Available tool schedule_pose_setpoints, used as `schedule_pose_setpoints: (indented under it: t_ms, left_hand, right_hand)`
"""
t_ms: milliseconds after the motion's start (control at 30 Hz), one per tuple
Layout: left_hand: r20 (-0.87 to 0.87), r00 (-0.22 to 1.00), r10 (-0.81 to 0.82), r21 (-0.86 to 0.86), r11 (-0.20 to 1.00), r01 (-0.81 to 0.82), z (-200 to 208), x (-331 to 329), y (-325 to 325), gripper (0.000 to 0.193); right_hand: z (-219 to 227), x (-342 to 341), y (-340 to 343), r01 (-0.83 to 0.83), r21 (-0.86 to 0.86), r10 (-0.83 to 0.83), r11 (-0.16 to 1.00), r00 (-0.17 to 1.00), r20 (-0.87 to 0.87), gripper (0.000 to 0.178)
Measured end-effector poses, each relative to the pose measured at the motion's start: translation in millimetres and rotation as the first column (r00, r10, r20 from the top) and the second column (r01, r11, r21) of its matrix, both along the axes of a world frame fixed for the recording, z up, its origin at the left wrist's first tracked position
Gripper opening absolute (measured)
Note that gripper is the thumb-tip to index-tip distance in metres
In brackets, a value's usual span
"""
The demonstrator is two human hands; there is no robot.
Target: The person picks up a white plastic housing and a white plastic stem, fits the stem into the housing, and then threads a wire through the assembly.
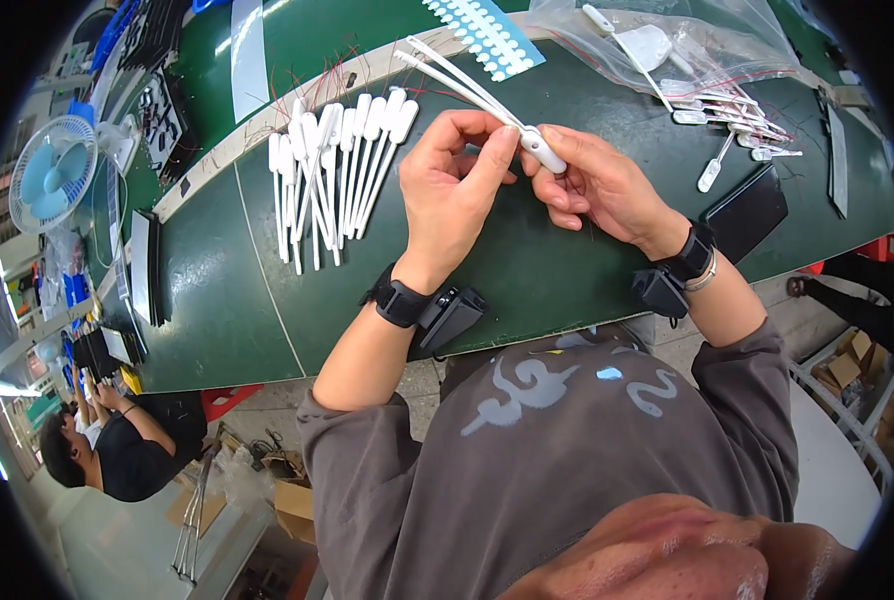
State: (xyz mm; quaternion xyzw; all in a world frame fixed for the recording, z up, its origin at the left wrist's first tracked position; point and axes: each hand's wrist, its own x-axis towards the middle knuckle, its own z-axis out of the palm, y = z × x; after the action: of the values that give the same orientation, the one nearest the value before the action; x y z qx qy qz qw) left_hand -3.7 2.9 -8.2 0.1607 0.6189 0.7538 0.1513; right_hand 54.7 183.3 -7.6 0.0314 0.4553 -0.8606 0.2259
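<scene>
Both of my hands meet over the green table around a white plastic stick with an oval end (545, 152). My right hand (599, 178) grips the oval end between thumb and fingers. With thumb and forefinger, my left hand (455, 185) pinches at the neck, where the thin shafts begin. Two long white shafts (457, 78) run up and to the left from there; whether they belong to one piece or two I cannot tell. Left of my hands, several similar white sticks (345, 170) lie side by side, oval ends away from me, with thin red wires at their tops.
A blue sheet of white stickers (485, 38) lies at the far side. Beyond my right hand are a clear plastic bag (657, 45) and a pile of white wired parts (732, 110). A black phone-like slab (747, 212) rests near the right edge. A fan (55, 172) and another person (117, 445) are at left.
</scene>
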Motion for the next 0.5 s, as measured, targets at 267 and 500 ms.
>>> schedule_pose_setpoints:
  t_ms: [267,500]
  left_hand:
    - [-0.031,0.999,0.012,0.013,1.0,-0.012,1.0,3.8,0.6,0.016]
    - [-0.02,1.0,-0.007,0.072,0.997,0.009,6.1,9.5,6.7,0.019]
  right_hand:
    - [4.0,-0.4,0.5,0.018,0.059,-0.018,0.998,1.0,-0.005,0.035]
    - [1.2,4.4,-3.8,0.177,0.298,-0.096,0.938,0.959,-0.267,0.028]
